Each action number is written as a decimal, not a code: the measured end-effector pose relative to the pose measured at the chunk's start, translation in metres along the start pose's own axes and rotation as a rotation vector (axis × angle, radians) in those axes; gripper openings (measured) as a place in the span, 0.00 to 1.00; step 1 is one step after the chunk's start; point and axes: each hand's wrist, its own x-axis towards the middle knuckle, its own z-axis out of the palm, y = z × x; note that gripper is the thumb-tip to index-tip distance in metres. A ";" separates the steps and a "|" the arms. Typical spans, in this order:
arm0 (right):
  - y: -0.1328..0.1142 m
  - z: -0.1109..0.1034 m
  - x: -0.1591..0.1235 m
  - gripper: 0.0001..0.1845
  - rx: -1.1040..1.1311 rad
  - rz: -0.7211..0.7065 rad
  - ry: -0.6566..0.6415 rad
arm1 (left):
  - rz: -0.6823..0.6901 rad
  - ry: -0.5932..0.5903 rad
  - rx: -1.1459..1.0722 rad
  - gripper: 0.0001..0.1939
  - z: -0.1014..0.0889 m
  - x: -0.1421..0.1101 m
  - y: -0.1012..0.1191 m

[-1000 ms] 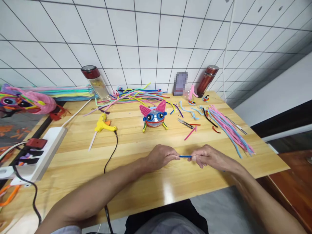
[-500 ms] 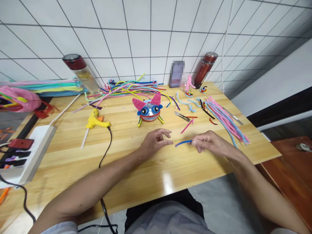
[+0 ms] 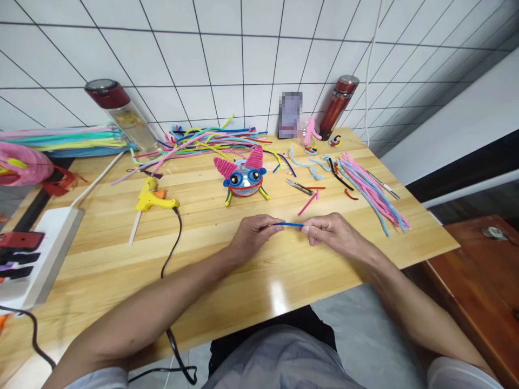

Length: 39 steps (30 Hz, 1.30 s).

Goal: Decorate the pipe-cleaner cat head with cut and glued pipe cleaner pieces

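Head cam: L hand (image 3: 253, 233), open & apart from the blue pipe cleaner (image 3: 291, 224) a moment ago, is now pinching its L part, thumb vs. fingers; R hand (image 3: 334, 232) is gripping the R part. So both hands are controlling it again, & it's running approx. straight btwn them, over the table (image 3: 227, 281), nearer the wearer than the pink-eared figure (image 3: 245, 183).

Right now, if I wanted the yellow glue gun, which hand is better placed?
Probably your left hand: it is nearer the glue gun, while your right hand would reach across. Both pinch the blue strip, so the left must let go first.
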 end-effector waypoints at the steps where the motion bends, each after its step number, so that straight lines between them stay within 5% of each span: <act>1: 0.000 0.001 0.000 0.27 -0.005 -0.005 -0.007 | -0.009 0.001 -0.015 0.10 0.000 0.000 0.001; 10: 0.019 -0.020 -0.005 0.26 -0.212 -0.205 -0.109 | -0.063 -0.141 -0.048 0.10 -0.007 0.001 0.008; 16: 0.025 -0.030 -0.012 0.22 -0.177 -0.189 -0.153 | -0.123 -0.294 -0.052 0.11 -0.007 0.002 0.008; 22: 0.021 -0.039 -0.009 0.23 -0.167 -0.172 -0.202 | -0.149 -0.317 -0.083 0.14 -0.008 0.002 0.008; 27: 0.010 -0.040 -0.009 0.26 -0.119 -0.132 -0.159 | -0.204 -0.204 -0.165 0.13 -0.007 0.005 0.006; 39: 0.001 -0.006 0.008 0.27 0.041 -0.079 -0.005 | -0.231 -0.171 -0.421 0.49 -0.003 0.002 0.001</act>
